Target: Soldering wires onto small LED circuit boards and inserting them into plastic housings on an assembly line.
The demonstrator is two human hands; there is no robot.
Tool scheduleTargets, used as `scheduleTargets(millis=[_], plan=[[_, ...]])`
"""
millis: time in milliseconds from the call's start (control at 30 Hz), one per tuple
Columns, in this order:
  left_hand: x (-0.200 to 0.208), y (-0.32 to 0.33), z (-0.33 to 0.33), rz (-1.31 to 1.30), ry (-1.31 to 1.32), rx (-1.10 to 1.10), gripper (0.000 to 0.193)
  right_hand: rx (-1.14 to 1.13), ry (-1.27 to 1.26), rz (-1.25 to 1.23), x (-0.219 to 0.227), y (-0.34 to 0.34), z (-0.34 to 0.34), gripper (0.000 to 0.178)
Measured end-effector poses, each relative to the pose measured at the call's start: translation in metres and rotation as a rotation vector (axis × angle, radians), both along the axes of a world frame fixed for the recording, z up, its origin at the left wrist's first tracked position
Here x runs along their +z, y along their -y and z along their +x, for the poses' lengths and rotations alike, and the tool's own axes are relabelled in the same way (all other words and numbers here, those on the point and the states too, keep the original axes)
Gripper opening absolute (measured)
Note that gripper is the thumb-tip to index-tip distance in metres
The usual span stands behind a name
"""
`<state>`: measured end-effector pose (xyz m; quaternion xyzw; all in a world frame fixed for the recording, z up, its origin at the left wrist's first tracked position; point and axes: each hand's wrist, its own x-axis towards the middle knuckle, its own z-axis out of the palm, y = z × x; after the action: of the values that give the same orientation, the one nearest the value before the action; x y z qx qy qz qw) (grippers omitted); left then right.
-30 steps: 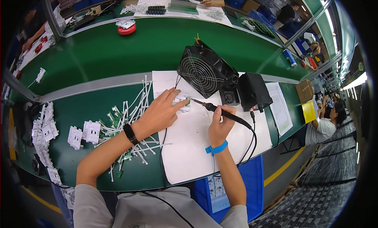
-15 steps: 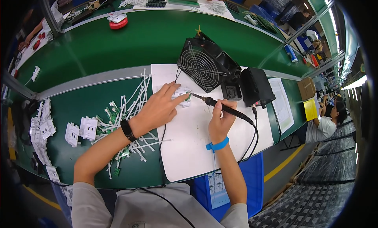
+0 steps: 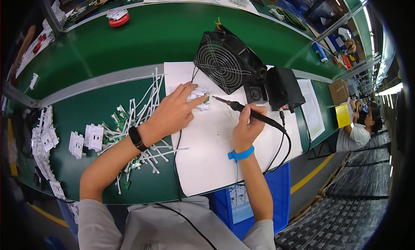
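Observation:
My left hand (image 3: 172,111) lies over a white plastic housing (image 3: 198,94) on the white sheet (image 3: 203,163), holding it down with stretched fingers. At the housing's right end, the index fingertip touches a small green circuit board (image 3: 206,100). A soldering iron (image 3: 235,105) is gripped like a pen in my right hand (image 3: 249,128); its tip points left, a short gap from the board. To the left lie more white housings (image 3: 94,137) and a heap of white cable ties (image 3: 149,116) mixed with little green boards (image 3: 121,114).
A black fan (image 3: 222,66) with a wire guard stands beyond the housing, beside a black box-shaped unit (image 3: 283,88). The iron's cable loops at right. A row of white housings (image 3: 42,152) lines the left edge. A blue bin (image 3: 276,198) sits below the table; a person (image 3: 361,131) is far right.
The iron's tip has pulled back a little to the right, away from the circuit board, with my right hand. My left hand keeps its place on the housing. The whole view has shifted slightly.

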<state>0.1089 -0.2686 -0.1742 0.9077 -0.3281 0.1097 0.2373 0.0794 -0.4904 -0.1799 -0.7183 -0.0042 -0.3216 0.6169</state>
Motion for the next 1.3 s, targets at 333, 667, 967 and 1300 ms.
scheduleTargets(millis=[333,667,967,1300], plan=[[0.005,-0.009,0.003,-0.097,-0.171,-0.095,0.057,0.12,0.009,0.102,-0.007,0.009,-0.011,0.014],[0.014,-0.006,0.003,-0.057,-0.205,-0.097,0.06,0.181,-0.013,0.158,-0.009,0.012,-0.009,0.012],[0.014,-0.006,0.002,-0.061,-0.189,-0.1,0.059,0.188,-0.006,0.138,-0.008,0.012,-0.009,0.013],[0.012,-0.007,0.003,-0.032,-0.182,-0.083,0.058,0.216,-0.015,0.019,-0.005,0.012,-0.01,0.012]])
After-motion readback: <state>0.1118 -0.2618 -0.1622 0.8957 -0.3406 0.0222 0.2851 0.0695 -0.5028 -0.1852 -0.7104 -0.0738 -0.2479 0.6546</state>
